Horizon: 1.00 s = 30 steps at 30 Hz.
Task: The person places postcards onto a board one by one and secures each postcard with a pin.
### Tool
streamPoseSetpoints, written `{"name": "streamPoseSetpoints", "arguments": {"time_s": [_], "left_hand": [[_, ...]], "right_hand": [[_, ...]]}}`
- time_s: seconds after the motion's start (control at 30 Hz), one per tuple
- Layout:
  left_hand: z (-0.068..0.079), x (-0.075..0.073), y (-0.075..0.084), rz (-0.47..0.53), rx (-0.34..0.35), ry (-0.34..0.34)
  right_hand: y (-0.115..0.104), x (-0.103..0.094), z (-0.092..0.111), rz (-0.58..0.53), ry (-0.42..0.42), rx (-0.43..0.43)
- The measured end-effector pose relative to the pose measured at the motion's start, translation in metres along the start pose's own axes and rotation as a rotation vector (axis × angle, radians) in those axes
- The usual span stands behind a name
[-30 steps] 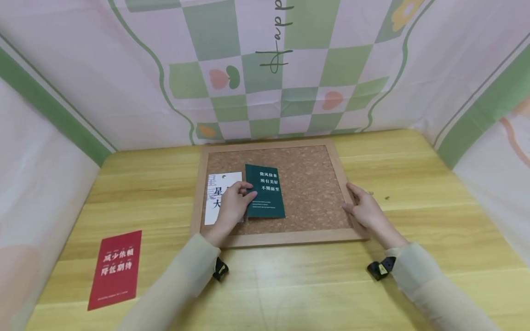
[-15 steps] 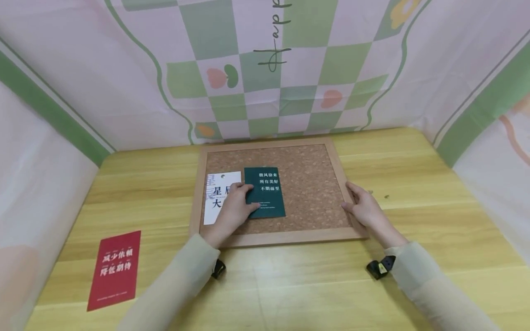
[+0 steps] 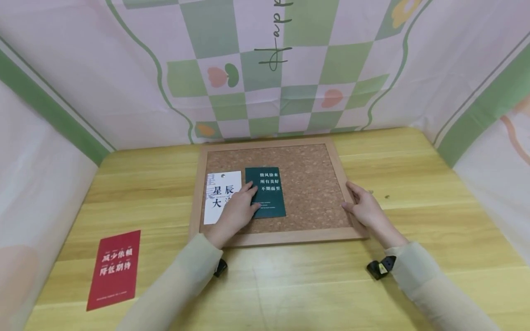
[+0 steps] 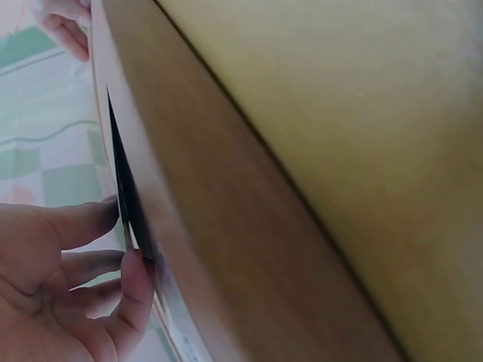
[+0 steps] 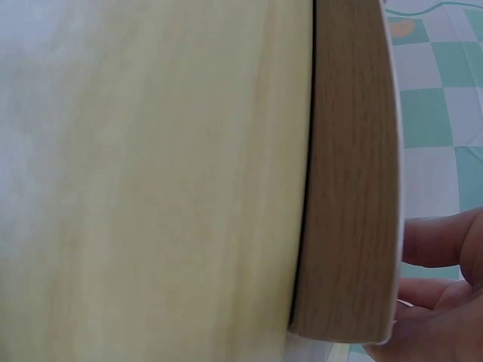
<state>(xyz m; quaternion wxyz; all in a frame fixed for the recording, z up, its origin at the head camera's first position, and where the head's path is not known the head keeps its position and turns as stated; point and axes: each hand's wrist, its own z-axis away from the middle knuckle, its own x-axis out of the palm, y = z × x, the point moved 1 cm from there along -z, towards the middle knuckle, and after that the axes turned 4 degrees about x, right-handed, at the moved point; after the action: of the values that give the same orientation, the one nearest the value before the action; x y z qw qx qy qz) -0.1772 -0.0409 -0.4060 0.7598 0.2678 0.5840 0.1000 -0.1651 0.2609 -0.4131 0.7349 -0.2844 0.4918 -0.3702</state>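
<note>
I judge the green card light and creasable, best taken by its edge, where the left hand pinches it while the right hand grips the board.

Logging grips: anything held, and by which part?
Right hand holds the corkboard by its right side. Left hand touches dark green card, left side; grip unclear.

Seeing a red card lying flat on the desk, near its left side; seeing a checkered green-and-white cloth hanging behind, bearing lettering; seeing pale, green-striped cloth panels flanking both sides.
</note>
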Motion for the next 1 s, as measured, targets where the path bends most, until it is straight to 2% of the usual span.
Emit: {"name": "streamPoseSetpoints", "arguments": {"time_s": [0.33, 0.67, 1.0], "left_hand": [[-0.0022, -0.0042, 0.0039, -0.092, 0.01, -0.06], [-0.0009, -0.0039, 0.0053, -0.081, -0.008, -0.052], [-0.0016, -0.0056, 0.0066, -0.12, -0.001, -0.073]], "right_hand": [[-0.0008, -0.0007, -0.001, 0.053, 0.009, 0.0], [0.0001, -0.0007, -0.0008, 0.058, 0.009, 0.002], [-0.001, 0.0001, -0.0008, 0.046, 0.017, 0.01]]}}
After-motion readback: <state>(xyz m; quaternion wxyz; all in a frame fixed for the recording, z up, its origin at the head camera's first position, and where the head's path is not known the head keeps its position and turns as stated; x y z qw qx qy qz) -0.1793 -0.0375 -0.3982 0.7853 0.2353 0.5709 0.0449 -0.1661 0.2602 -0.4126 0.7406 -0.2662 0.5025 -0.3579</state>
